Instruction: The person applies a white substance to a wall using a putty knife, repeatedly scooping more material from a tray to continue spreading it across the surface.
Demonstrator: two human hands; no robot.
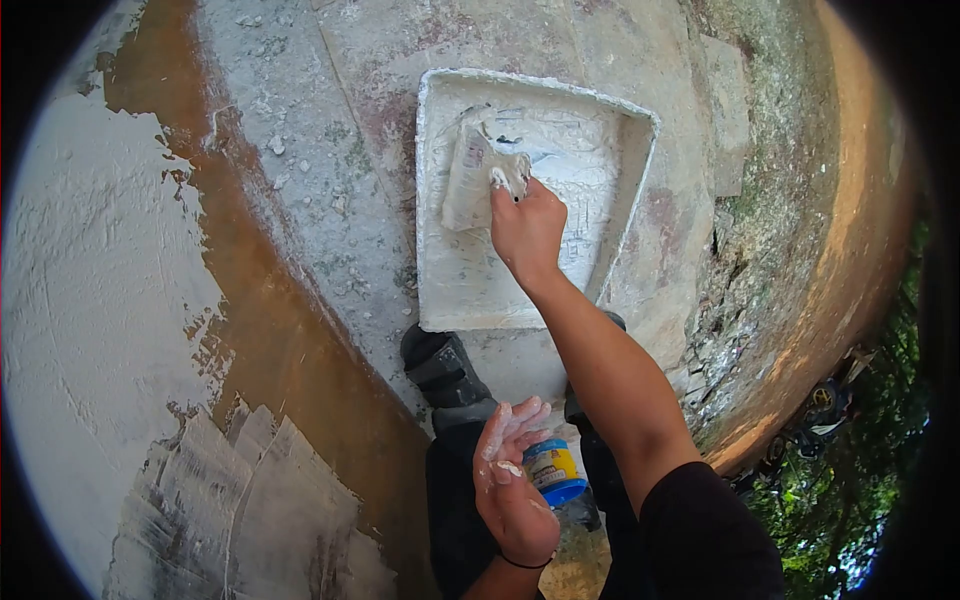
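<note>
A white-coated tray (432, 200) with wet white paste in it lies on the ground. Over its left half, my right hand (530, 228) is closed round the handle of a paste-covered spreading tool (468, 180), whose wide blade rests in the tray. My left hand (515, 490), smeared with white, is held palm inward near my legs, its fingers apart and slightly curled. Beside its fingers is a small blue and yellow can (553, 470); whether the hand touches it I cannot tell.
On the left stands a brown wall (290, 350) partly covered in white plaster (90, 260). My dark shoe (440, 368) is just below the tray. Rough, stained concrete (680, 170) surrounds the tray, with green foliage (850, 530) at the lower right.
</note>
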